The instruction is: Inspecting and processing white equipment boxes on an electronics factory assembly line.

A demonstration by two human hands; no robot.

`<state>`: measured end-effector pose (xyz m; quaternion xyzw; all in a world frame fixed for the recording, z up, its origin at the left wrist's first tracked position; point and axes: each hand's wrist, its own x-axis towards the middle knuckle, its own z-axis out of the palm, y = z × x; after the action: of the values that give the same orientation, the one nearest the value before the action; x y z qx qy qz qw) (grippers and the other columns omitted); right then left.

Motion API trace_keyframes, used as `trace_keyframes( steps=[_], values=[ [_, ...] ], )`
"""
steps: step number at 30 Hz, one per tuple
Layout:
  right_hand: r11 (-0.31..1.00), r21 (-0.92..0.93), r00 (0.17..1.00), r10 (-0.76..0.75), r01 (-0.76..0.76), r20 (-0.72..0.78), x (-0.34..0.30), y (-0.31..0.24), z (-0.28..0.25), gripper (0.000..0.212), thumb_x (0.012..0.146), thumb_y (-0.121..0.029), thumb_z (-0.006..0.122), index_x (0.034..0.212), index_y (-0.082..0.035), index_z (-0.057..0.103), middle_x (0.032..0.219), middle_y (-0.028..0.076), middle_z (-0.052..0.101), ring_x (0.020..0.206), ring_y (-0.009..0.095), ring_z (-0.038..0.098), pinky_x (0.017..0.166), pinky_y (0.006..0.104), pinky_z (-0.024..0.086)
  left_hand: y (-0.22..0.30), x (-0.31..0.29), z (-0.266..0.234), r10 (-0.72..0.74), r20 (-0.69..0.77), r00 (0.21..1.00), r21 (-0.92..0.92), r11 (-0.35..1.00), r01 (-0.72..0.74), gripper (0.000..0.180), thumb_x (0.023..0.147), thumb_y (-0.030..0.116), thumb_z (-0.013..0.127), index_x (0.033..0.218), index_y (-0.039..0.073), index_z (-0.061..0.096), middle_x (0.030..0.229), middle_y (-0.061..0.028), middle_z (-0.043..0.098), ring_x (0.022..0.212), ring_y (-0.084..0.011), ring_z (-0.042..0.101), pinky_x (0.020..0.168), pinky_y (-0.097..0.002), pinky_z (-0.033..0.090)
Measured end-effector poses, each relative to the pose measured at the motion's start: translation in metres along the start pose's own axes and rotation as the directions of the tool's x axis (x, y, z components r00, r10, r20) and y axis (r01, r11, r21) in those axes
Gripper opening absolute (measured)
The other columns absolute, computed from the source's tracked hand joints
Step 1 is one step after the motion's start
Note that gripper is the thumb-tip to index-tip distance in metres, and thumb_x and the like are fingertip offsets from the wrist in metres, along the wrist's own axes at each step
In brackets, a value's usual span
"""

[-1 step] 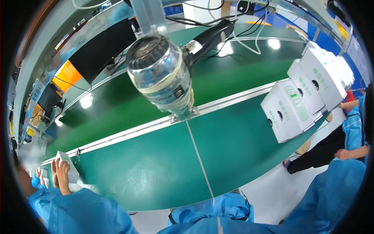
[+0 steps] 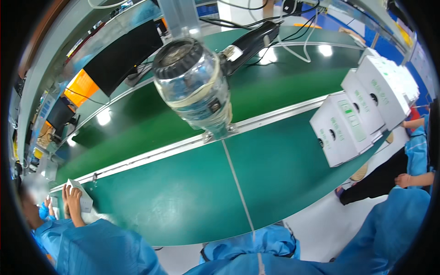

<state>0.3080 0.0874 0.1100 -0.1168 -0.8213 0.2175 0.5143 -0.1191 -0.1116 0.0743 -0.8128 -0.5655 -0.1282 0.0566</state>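
Slightly rightward in view, we find the ribbed-capped clear bottle [image 2: 195, 98] and boxy white cartons [image 2: 363, 120] shifted; our hands' grip, out of view, we cannot tell.

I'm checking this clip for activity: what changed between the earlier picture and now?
Only the framing shifted: the clear plastic bottle and stacked white boxes sit slightly further right in the picture, suggesting a small head movement. Nothing was visibly taken hold of or let go. At the left, a co-worker's fingers stay on a small white box; the wearer's own hands remain out of view.
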Motion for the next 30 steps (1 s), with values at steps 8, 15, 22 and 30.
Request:
trace_keyframes(
  steps=[8, 15, 22, 30],
  values=[
    [0.999, -0.04, 0.999, 0.026, -0.028, -0.042, -0.003, -0.003, -0.014, 0.048, 0.099, -0.025, 0.044, 0.135, 0.007, 0.046, 0.136, 0.019, 0.053, 0.122, 0.032, 0.053, 0.105, 0.0414, 0.039, 0.012, 0.047, 0.004, 0.039, -0.045, 0.998, -0.009, 0.999, -0.04, 0.052, 0.09, 0.047, 0.056, 0.123, 0.007, 0.058, 0.125, -0.0122, 0.057, 0.118, -0.0346, 0.054, 0.104, -0.0535, 0.04],
    [0.998, -0.059, 0.999, 0.011, -0.013, -0.042, -0.004, 0.0, -0.02, 0.047, 0.098, -0.023, 0.046, 0.134, 0.007, 0.046, 0.136, 0.019, 0.052, 0.123, 0.032, 0.052, 0.106, 0.041, 0.038, 0.025, 0.081, 0.001, 0.074, -0.095, 0.993, 0.03, 0.997, -0.071, 0.057, 0.091, 0.05, 0.054, 0.126, 0.006, 0.054, 0.126, -0.0154, 0.054, 0.118, -0.0365, 0.053, 0.103, -0.0539, 0.04],
    [0.996, -0.085, 0.998, 0.029, -0.034, -0.061, -0.007, -0.009, -0.019, 0.046, 0.097, -0.021, 0.048, 0.134, 0.006, 0.046, 0.137, 0.018, 0.051, 0.124, 0.031, 0.051, 0.107, 0.0406, 0.037, 0.026, 0.076, 0.004, 0.066, -0.09, 0.994, -0.021, 0.997, -0.068, 0.061, 0.091, 0.052, 0.052, 0.129, 0.005, 0.05, 0.128, -0.0185, 0.051, 0.118, -0.0385, 0.052, 0.102, -0.0543, 0.04],
    [0.994, -0.11, 0.998, 0.007, -0.015, -0.07, -0.013, -0.022, -0.025, 0.046, 0.096, -0.019, 0.05, 0.134, 0.006, 0.047, 0.138, 0.018, 0.05, 0.126, 0.031, 0.049, 0.108, 0.0401, 0.036, 0.035, 0.087, 0.003, 0.102, -0.116, 0.988, -0.044, 0.993, -0.108, 0.066, 0.092, 0.054, 0.05, 0.133, 0.003, 0.045, 0.129, -0.0221, 0.048, 0.118, -0.0407, 0.05, 0.101, -0.0547, 0.041]
  ],
)
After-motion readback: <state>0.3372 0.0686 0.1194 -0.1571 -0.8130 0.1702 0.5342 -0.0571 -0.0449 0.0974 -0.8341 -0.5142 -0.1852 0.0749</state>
